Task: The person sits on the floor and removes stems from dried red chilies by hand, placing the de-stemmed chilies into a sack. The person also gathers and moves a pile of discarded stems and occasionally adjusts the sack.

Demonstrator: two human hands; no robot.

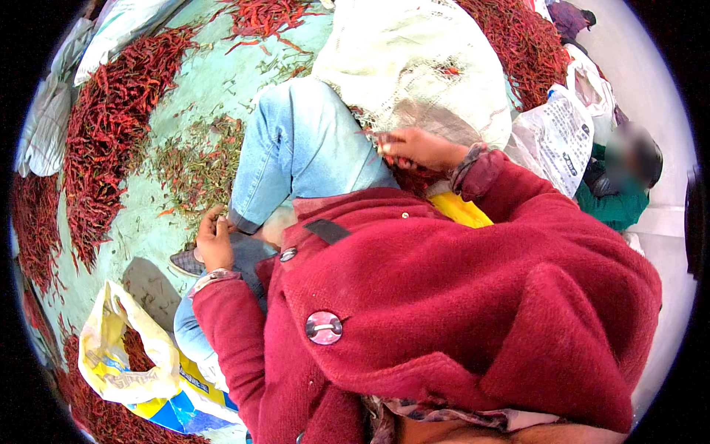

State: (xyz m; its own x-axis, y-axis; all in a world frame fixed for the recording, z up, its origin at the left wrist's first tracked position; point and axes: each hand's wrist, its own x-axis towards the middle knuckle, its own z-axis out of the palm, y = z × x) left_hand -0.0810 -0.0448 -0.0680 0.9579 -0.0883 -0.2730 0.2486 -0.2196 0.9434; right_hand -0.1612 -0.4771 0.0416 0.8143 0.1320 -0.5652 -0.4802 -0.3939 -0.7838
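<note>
My right hand point(416, 150) is beside the raised knee in blue jeans, its fingers closed around a few dried red chillies. More red chillies point(416, 182) lie below that hand, partly covered by the hand and the maroon coat. My left hand point(215, 238) is by the lower leg, with thumb and fingers close together; whether anything small is between them is unclear. Just beyond it spreads a loose heap of pale chilli stems point(194, 161) with a few red bits. A white woven sack point(410, 50) lies in front of the right hand.
Long heaps of red chillies point(111, 133) lie on the pale green ground sheet point(138, 222) at left, with another heap point(524, 50) at upper right. A yellow-and-blue bag point(166, 388) holding chillies stands at lower left. White plastic bags point(554, 139) and a person in green point(615, 205) are at right.
</note>
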